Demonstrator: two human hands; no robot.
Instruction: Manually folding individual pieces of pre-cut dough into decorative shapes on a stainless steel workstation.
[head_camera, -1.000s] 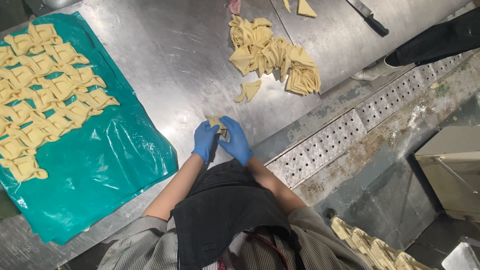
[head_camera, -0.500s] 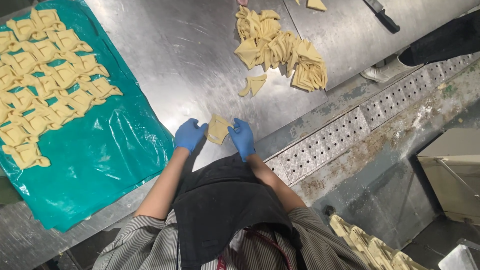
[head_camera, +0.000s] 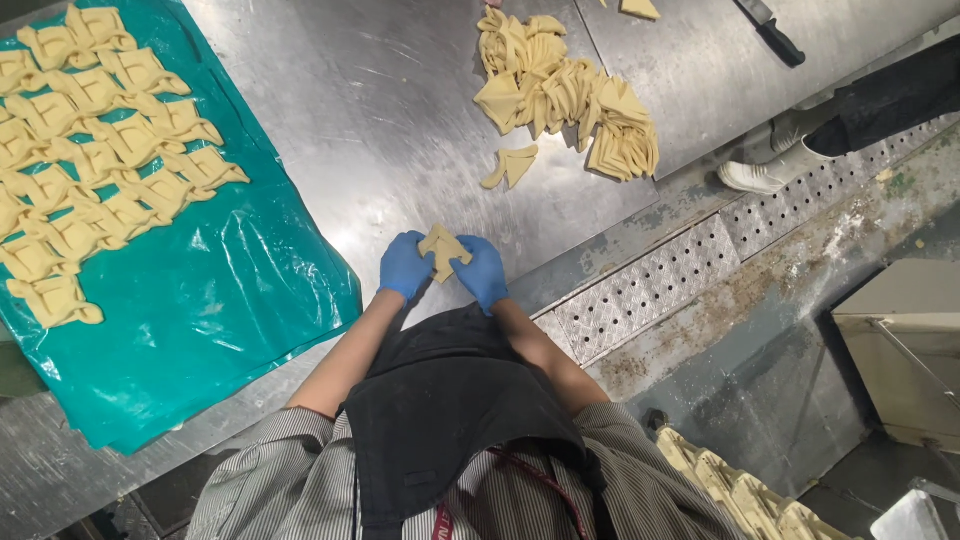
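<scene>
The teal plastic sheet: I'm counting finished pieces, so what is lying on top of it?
Rows of folded dough pieces lie on the teal plastic sheet, over its upper left part. The rows run past the picture's edge, so no full count.

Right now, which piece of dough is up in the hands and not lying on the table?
The single flat dough piece pinched between the left hand and right hand. The pile and the shaped ones on the green sheet lie untouched.

gloves (head_camera: 405, 266) blue | dough piece (head_camera: 443, 249) pale yellow | sheet (head_camera: 230, 300) teal
</scene>
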